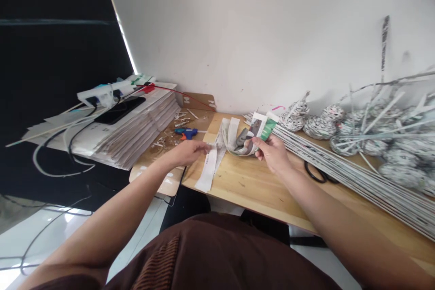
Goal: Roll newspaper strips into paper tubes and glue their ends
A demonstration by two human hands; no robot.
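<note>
1. Worked at a wooden table [238,186], with a blue glue gun [188,133] lying among pale paper scraps [181,119].
2. Pinched a bunch of paper strips [258,123], bent into a U, between thumb and fingers of the right hand [273,154], to the right of the glue gun.
3. Had the left hand [190,152] just in front of the glue gun, fingers drawn close together at the upper end of a white strip [206,172]; could not tell whether gripping or merely touching.
4. Had long paper sticks [340,167] slanting across the table, well right of the glue gun, with woven paper pieces [324,122] beyond.
5. Had a thick paper stack [139,131] left of the glue gun, topped by a black phone [120,109] and a white power strip [105,93].
6. Faced a plain white wall [238,41] behind the glue gun, with brown cardboard [199,101] at its foot.
7. Showed pale, shiny floor [142,231] below, nearer than the glue gun.
</note>
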